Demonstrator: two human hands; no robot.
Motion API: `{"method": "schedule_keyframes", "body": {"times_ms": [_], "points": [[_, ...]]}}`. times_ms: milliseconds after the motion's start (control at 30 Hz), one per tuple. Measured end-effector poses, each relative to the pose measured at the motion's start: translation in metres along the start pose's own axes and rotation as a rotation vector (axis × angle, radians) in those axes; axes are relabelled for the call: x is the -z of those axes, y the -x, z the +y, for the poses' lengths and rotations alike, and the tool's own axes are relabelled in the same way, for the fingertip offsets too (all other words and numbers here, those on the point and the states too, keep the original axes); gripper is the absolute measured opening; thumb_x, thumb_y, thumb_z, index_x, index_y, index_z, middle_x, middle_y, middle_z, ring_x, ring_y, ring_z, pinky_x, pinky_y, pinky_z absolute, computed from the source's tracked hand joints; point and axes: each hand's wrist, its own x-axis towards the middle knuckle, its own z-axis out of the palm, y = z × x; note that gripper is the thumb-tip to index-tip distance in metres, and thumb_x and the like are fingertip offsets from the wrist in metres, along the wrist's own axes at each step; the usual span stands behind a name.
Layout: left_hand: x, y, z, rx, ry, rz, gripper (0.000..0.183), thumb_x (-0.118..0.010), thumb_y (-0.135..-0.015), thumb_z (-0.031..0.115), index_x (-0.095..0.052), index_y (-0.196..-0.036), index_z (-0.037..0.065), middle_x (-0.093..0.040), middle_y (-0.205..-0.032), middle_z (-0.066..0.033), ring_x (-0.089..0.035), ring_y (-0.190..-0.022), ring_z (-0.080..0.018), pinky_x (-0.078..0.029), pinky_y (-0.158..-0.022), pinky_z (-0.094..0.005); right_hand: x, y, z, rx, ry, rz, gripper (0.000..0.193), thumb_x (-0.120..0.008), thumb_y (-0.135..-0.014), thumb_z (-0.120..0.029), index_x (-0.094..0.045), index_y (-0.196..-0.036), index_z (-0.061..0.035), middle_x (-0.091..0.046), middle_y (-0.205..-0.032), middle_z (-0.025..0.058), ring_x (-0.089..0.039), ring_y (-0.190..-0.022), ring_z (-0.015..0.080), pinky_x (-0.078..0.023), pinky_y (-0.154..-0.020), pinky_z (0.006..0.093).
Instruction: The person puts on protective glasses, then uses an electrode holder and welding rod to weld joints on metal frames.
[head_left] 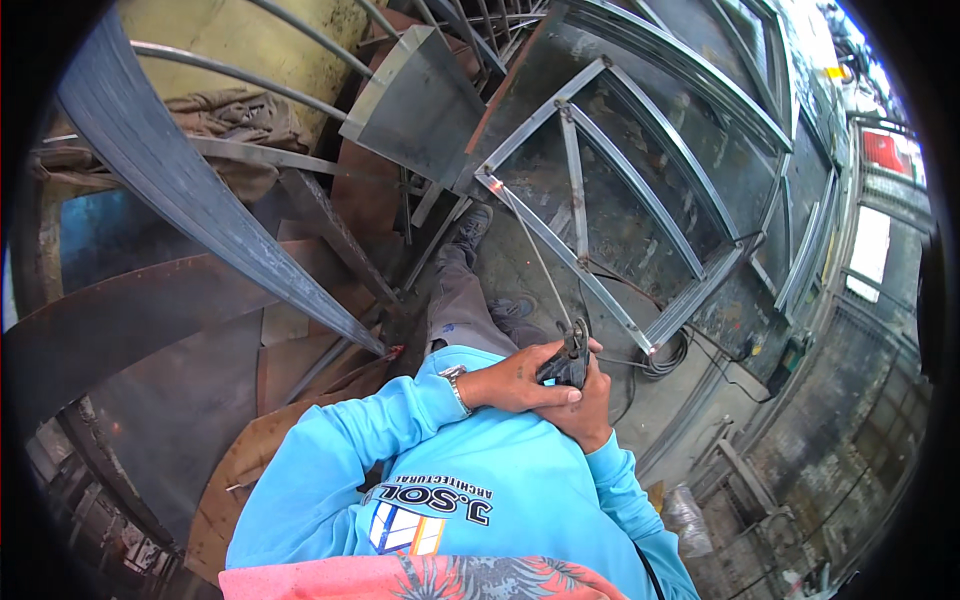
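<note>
Both my hands are closed round a dark welding electrode holder [572, 362] in front of my waist. My left hand [508, 381], with a metal watch at its wrist, wraps it from the left. From the right and below, my right hand [588, 412] grips it, partly covered by the left. A long thin welding rod [537, 255] runs from the holder's jaws up and away. Its far end meets a corner of a grey metal frame [612, 302], where a small orange glow shows. The frame, built of straight and slanting bars, lies on a dark worktable [625, 225].
More metal framing [690, 75] lies farther back on the table. Bundled flat steel strips [215, 205] slant across my left, beside rusty curved sheets [130, 320]. Coiled cable [672, 358] lies on the floor at the right. A bent sheet-metal piece [415, 105] stands near the table's left edge.
</note>
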Motion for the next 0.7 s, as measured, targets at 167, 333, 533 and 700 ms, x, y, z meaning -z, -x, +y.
{"method": "schedule_keyframes", "body": {"times_ms": [167, 333, 533, 700], "points": [[0.010, 0.001, 0.005, -0.125, -0.025, 0.104, 0.063, -0.071, -0.092, 0.027, -0.044, -0.142, -0.001, -0.065, -0.112, -0.0102, -0.062, -0.104, -0.0180, -0.047, -0.096, -0.0361, -0.002, -0.013, -0.011, -0.025, 0.032, -0.025, 0.066, -0.090, -0.060, -0.024, -0.059, -0.114, -0.0027, -0.072, -0.085, 0.0113, -0.075, -0.077, 0.0259, -0.058, -0.068, 0.0348], [0.018, 0.003, 0.007, -0.154, -0.034, 0.119, 0.062, -0.070, -0.092, 0.027, -0.045, -0.141, -0.001, -0.066, -0.108, -0.0095, -0.064, -0.100, -0.0177, -0.048, -0.095, -0.0352, -0.007, -0.020, -0.018, -0.044, 0.023, -0.030, 0.061, -0.089, -0.062, -0.023, -0.060, -0.112, -0.0020, -0.071, -0.083, 0.0098, -0.074, -0.077, 0.0220, -0.057, -0.068, 0.0332], [0.022, 0.006, 0.001, -0.128, 0.001, 0.112, 0.061, -0.071, -0.091, 0.027, -0.046, -0.141, 0.000, -0.066, -0.111, -0.0107, -0.064, -0.103, -0.0185, -0.048, -0.096, -0.0362, -0.009, -0.024, -0.025, -0.102, 0.015, -0.054, 0.063, -0.091, -0.061, -0.026, -0.061, -0.110, 0.0011, -0.073, -0.087, 0.0167, -0.075, -0.081, 0.0310, -0.059, -0.067, 0.0377], [0.023, 0.009, 0.011, -0.055, 0.071, 0.075, 0.056, -0.071, -0.091, 0.026, -0.050, -0.136, 0.000, -0.062, -0.123, -0.0121, -0.063, -0.106, -0.0201, -0.048, -0.096, -0.0373, -0.009, -0.025, -0.031, -0.109, 0.015, -0.059, 0.062, -0.090, -0.062, -0.025, -0.061, -0.110, 0.0014, -0.073, -0.087, 0.0161, -0.075, -0.081, 0.0302, -0.059, -0.067, 0.0373]]}}
